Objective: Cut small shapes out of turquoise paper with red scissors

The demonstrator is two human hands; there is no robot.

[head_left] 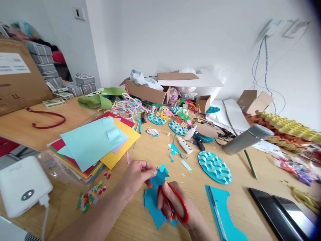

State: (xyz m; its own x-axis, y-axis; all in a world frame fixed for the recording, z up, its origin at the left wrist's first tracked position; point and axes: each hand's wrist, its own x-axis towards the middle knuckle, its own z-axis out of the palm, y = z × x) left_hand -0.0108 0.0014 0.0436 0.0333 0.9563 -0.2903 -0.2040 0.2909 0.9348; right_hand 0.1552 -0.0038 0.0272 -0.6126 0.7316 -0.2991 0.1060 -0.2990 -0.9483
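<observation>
Between the thumb and fingers of my left hand (pixel 139 175) is pinched a small blue paper cutout (pixel 162 174) with jagged, pointed edges. My right hand (pixel 179 202) is closed around red-handled scissors (pixel 185 209), fingers through the loops. The blades are mostly hidden by the hand and paper, so how far they are apart cannot be seen. Beneath both hands, a larger blue paper piece (pixel 152 201) with a notched outline lies on the table. Blue paper scraps (pixel 173 155) are scattered just beyond.
Coloured paper sheets (pixel 87 140) are stacked at left, near a white power bank (pixel 25 187). A wavy blue oval (pixel 215 167) and a grey flask (pixel 247 139) stand to the right. White glue bottles (pixel 185 144) lie centrally; phones (pixel 273 214) sit at front right.
</observation>
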